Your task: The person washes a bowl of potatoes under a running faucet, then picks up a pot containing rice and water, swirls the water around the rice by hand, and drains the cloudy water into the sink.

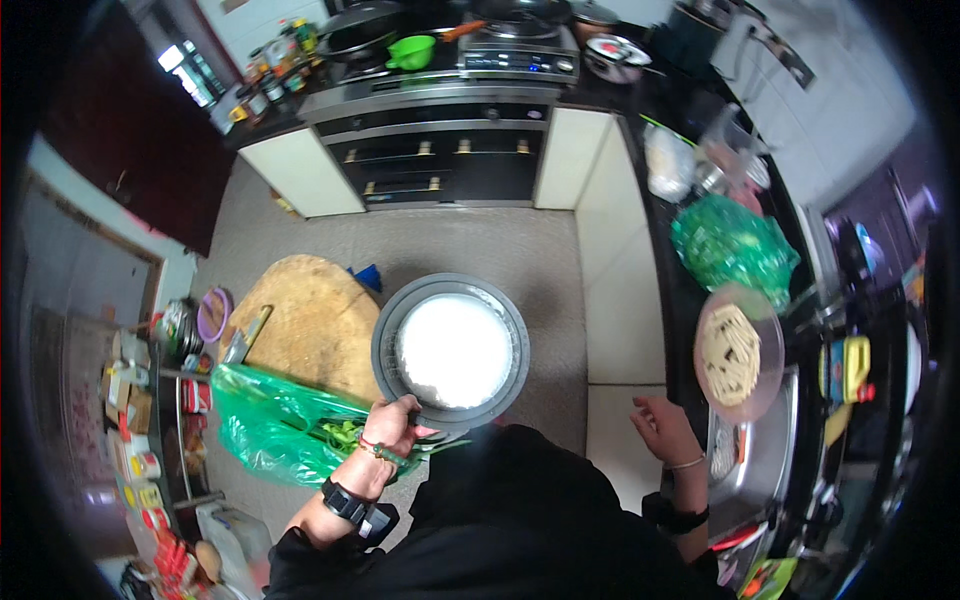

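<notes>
My left hand (pixel 392 428) grips the near rim of a round grey inner pot (pixel 515 325), with fingers closed on its edge. A white mass (pixel 455 350) fills the pot's bottom, too bright to make out its grain. The pot is held in front of my body, beside a round wooden chopping board (pixel 310 320). A knife (pixel 248 335) lies on the board's left side. Below my left wrist is a green plastic bag (pixel 265 425) with leafy greens (pixel 343 433) showing. My right hand (pixel 662 430) hangs empty, fingers loosely apart, left of the sink (pixel 775 450).
A pink-rimmed bowl of pale strips (pixel 735 355) stands by the sink. Behind it on the right counter lies a green bag (pixel 735 245). The stove (pixel 515 60) is at the far side, with a green ladle-like scoop (pixel 411 52). A shelf of jars and boxes (pixel 140 440) lines the left.
</notes>
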